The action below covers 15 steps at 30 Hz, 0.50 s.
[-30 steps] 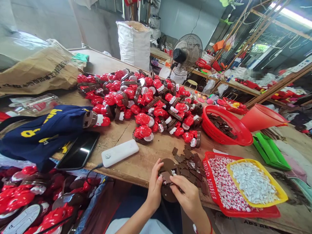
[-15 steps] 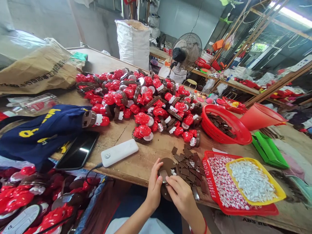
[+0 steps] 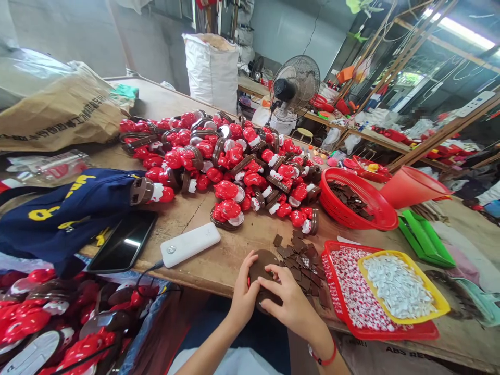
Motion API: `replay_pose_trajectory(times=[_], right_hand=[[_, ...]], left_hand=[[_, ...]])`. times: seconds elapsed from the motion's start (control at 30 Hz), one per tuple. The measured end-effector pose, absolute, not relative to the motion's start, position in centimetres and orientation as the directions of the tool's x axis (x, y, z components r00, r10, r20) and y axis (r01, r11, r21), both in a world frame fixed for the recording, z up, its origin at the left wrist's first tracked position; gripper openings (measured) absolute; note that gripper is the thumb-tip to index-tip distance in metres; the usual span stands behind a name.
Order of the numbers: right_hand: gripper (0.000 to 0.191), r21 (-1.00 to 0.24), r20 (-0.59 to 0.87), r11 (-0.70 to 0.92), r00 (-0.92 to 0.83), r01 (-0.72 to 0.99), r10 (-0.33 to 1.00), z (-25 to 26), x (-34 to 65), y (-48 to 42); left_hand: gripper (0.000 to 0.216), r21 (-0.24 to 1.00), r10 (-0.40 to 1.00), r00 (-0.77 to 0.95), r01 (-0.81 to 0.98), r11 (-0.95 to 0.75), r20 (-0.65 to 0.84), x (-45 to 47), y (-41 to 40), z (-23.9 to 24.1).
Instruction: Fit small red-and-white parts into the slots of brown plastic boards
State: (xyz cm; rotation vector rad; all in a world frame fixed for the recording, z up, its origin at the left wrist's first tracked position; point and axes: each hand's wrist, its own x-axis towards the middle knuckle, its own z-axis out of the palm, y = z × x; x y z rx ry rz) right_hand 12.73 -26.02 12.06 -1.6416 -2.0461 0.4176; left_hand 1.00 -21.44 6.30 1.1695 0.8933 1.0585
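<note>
A dark brown rounded toy base [image 3: 262, 264] is held at the table's front edge, its flat side facing up. My left hand [image 3: 242, 291] grips its left side, the thumb lying over the face. Over the right side of the base is my right hand [image 3: 289, 299], fingers spread and fingertips at its surface. Whether those fingertips press on it I cannot tell. Just beyond, on the table, lies a heap of small brown plastic covers [image 3: 300, 260]. A large pile of red and brown toys [image 3: 228, 211] with white parts fills the table's middle.
To the right stand a red basket [image 3: 327, 273] of small red-and-white pieces, a yellow tray [image 3: 445, 307] of white pieces, and a red colander [image 3: 385, 221] with brown parts. A white power bank [image 3: 190, 244] and a phone [image 3: 123, 242] lie left. A fan [image 3: 296, 86] stands behind.
The right hand's fingers have gone from pinched together to spread over the base. The opening and pale bits seen on the base's face are no longer visible; the face looks covered.
</note>
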Motion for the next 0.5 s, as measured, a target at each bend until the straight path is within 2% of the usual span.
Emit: replay_pose_trajectory(times=[0.13, 0.23, 0.3, 0.4, 0.5], right_hand=[[0.039, -0.502, 0.172, 0.229, -0.163, 0.834, 0.971, 11.9, 11.8, -26.0], [0.027, -0.576, 0.301, 0.288, -0.129, 0.765, 0.945, 11.1, 12.0, -25.9], [0.022, -0.659, 0.413, 0.285, 0.018, 0.696, 0.910, 10.5, 13.3, -25.6], [0.023, -0.707, 0.421, 0.085, 0.320, 0.702, 0.849, 9.4, 16.8, -24.2], [0.021, -0.565, 0.234, -0.185, 0.370, 0.804, 0.899, 7.9, 20.1, -21.8]], left_hand=[[0.042, 0.984, 0.963, 0.264, -0.156, 0.089, -0.046, 0.8, -20.8, 6.5], [0.044, 0.987, 0.968, 0.249, -0.139, 0.076, -0.040, 0.6, -20.5, 6.3], [0.044, 0.992, 0.970, 0.243, -0.117, 0.054, -0.024, 0.6, -20.3, 6.2], [0.043, 0.997, 0.964, 0.267, -0.079, 0.022, 0.000, 0.4, -20.0, 6.1], [0.040, 0.997, 0.956, 0.292, -0.064, 0.038, -0.017, 0.3, -19.9, 6.2]])
